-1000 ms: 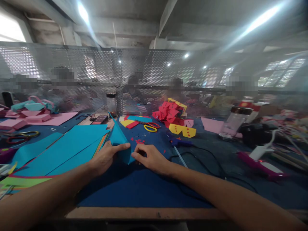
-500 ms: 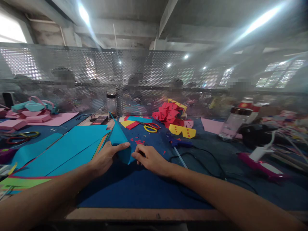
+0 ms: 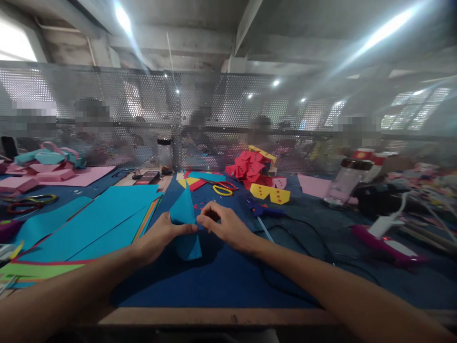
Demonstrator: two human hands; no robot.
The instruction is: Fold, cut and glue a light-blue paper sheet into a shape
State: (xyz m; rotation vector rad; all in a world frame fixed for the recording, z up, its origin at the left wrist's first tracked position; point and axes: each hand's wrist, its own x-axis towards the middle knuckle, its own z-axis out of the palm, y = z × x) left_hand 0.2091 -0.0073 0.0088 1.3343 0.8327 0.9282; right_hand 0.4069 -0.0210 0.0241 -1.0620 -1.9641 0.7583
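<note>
A blue sheet of paper (image 3: pixel 182 207) stands bent and upright over the table, its pointed top facing away from me. My left hand (image 3: pixel 163 237) is closed on its left side, the thumb lying across the middle. At the paper's right edge is my right hand (image 3: pixel 223 224), thumb and forefinger pinched together; whether the edge lies between these fingertips is hard to make out. Beyond my hands lie scissors (image 3: pixel 223 189) with red and yellow handles. To the right rests a blue glue gun (image 3: pixel 264 209) with a glue stick.
At left lies a stack of coloured paper (image 3: pixel 107 216), blue on top. Red folded paper pieces (image 3: pixel 246 166) and yellow dotted pieces (image 3: pixel 270 193) lie at the back. A clear bottle (image 3: pixel 345 186) and a magenta power strip (image 3: pixel 389 247) stand right, near the black cord (image 3: pixel 314 238).
The blue paper has turned more upright, its top shifting right and its lower corner moving down toward me. My left hand has turned with it; my right hand has risen slightly.
</note>
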